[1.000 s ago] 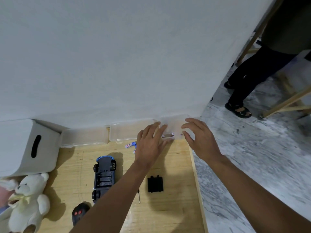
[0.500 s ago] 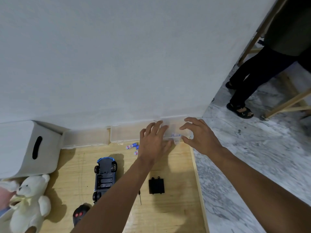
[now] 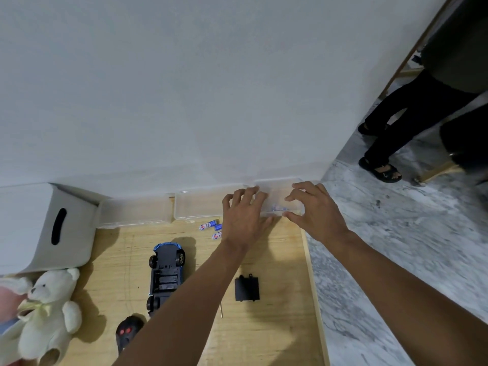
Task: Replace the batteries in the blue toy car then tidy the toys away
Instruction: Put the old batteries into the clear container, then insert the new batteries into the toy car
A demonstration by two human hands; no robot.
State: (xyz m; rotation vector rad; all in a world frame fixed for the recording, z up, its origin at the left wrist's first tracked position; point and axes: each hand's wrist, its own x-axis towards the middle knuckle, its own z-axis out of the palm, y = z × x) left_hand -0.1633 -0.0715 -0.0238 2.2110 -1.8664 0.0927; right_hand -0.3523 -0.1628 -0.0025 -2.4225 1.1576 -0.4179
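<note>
Both hands on the clear box at the back of the surface

Left hand (image 3: 244,217) and right hand (image 3: 315,211) each have their grip clamped on the clear plastic box (image 3: 277,199) by the wall. Blue toy car (image 3: 166,276) lies belly-up below-left of the left grip, loose batteries (image 3: 211,228) just left of it, black battery cover (image 3: 247,288) below.

Bare wooden board (image 3: 277,326) near black cover (image 3: 247,288); wall (image 3: 211,101) behind clear boxes (image 3: 198,207).
</note>
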